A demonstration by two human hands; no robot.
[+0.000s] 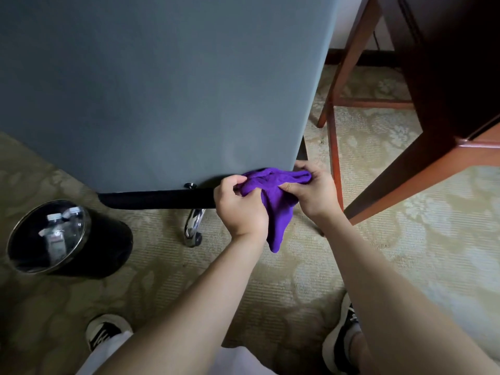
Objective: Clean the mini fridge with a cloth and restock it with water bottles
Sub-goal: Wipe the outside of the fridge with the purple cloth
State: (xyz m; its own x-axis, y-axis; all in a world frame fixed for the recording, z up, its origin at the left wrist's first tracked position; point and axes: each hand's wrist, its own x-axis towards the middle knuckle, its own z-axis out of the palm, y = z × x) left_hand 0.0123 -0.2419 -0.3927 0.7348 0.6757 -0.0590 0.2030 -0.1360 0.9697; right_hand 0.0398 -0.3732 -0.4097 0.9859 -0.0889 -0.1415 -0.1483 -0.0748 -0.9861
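The left hand (239, 204) and the right hand (313, 193) are both gripping the purple cloth (273, 201), fingers curled into its folds, and one corner is hanging down between the wrists. The person seems to be folding it, so the cleaning step is only being prepared. Just behind is standing a grey panel (162, 90), possibly a chair back; no fridge is showing. Water bottles (58, 226) are lying in the black bin (81, 255) at the left. Next, the fridge must be reached.

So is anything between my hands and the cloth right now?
No. Both the left hand and right hand already grip the purple cloth, bunched between them, one end hanging down. No fridge is in view.
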